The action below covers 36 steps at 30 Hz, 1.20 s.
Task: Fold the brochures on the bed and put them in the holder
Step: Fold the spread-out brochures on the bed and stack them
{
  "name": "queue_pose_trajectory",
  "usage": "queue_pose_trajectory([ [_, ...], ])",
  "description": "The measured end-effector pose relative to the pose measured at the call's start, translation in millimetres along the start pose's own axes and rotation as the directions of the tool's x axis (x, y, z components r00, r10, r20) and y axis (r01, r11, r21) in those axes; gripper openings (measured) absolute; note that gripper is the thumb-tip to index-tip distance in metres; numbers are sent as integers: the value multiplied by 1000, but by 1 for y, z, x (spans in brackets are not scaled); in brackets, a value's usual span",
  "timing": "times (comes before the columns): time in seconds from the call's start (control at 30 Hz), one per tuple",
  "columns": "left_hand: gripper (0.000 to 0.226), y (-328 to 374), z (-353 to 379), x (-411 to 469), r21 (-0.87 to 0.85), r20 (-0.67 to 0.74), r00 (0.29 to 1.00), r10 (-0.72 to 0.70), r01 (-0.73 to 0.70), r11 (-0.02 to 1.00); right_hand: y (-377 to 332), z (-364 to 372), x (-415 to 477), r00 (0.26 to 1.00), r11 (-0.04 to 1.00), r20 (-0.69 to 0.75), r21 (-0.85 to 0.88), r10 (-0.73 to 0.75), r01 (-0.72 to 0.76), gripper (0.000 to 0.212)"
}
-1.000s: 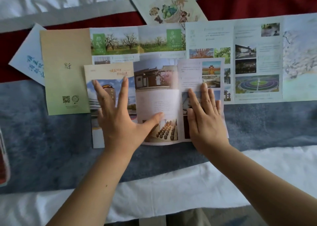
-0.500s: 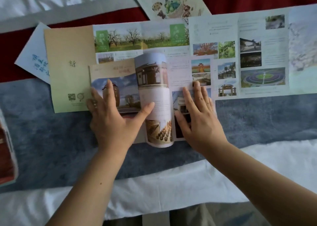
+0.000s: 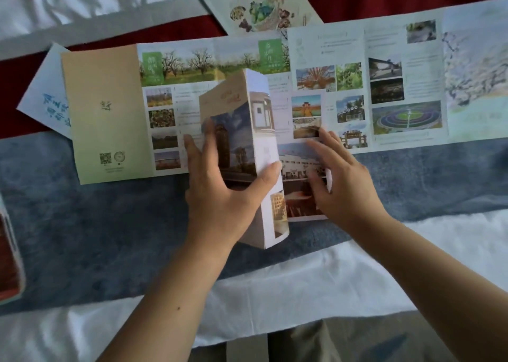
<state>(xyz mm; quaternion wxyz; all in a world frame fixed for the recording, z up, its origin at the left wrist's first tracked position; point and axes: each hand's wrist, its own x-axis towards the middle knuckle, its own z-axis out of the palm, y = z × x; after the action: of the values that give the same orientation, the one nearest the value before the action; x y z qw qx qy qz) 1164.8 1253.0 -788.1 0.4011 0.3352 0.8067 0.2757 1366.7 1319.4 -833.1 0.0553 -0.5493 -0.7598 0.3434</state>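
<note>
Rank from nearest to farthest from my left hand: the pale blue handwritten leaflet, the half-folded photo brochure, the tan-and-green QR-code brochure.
1. Half-folded photo brochure: gripped by the left hand.
2. Tan-and-green QR-code brochure: just left of it.
3. Pale blue handwritten leaflet: far left.

Head view, steeply downward, close above the bed (image 3: 275,287)
</note>
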Motion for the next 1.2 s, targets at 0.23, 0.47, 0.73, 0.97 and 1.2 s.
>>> queue_pose_trajectory([
  [0.23, 98, 26, 29, -6, 118, -6, 995, 102, -101, 988, 17, -14, -11, 992, 994, -113, 104, 57, -46, 44],
  [0.47, 97, 40, 95, 4, 455, 91, 981, 170, -192, 869, 38, -27, -29, 999, 932, -17, 362, 41, -32, 54],
  [0.73, 57, 17, 121, 7, 619, 35, 977, 212, -188, 763, 47, -23, -37, 999, 998, 38, -64, -9, 11, 68],
  [0.97, 59, 14, 109, -9, 551, -47, 949, 310, -234, 801, 31, -4, -40, 997, 924, 40, -379, 72, -52, 71],
  [1.2, 50, -14, 77, -21, 388, -177, 925, 336, -248, 888, -3, 14, -35, 992, 895, 120, -446, 32, 25, 76],
])
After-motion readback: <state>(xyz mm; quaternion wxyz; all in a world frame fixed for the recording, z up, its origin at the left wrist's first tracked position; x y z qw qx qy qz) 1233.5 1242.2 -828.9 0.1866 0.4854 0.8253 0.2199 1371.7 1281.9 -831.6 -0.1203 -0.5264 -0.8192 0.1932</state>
